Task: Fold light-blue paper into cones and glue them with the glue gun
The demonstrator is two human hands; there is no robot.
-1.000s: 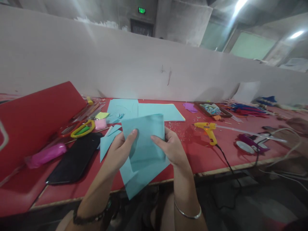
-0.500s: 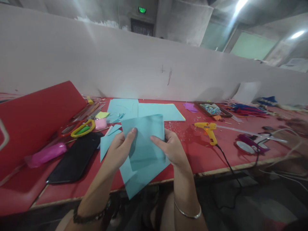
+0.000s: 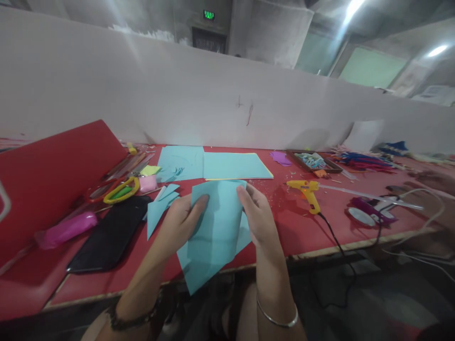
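A light blue sheet of paper point(image 3: 216, 222) is held up between my two hands, slightly curved. My left hand point(image 3: 185, 215) grips its left edge, thumb in front and fingers behind. On the right edge, my right hand point(image 3: 258, 210) pinches the paper near its upper corner, its fingers partly hidden behind. Beneath lies another blue sheet point(image 3: 194, 279), one corner hanging past the table's front edge. Cut blue paper pieces point(image 3: 156, 215) rest just left of my left hand. Larger blue sheets point(image 3: 234, 166) lie flat farther back.
A yellow hot glue gun point(image 3: 308, 192) with a black cord lies right. At left are a black phone point(image 3: 110, 237), yellow-handled scissors point(image 3: 122, 190), a pink packet point(image 3: 67, 229) and a red board point(image 3: 53, 180). A tray point(image 3: 314, 162) of small pieces stands at the back, before a white partition point(image 3: 177, 94).
The held sheet has tilted and come slightly lower, now curved rather than flat. My right thumb has moved up and right to the paper's upper right corner.
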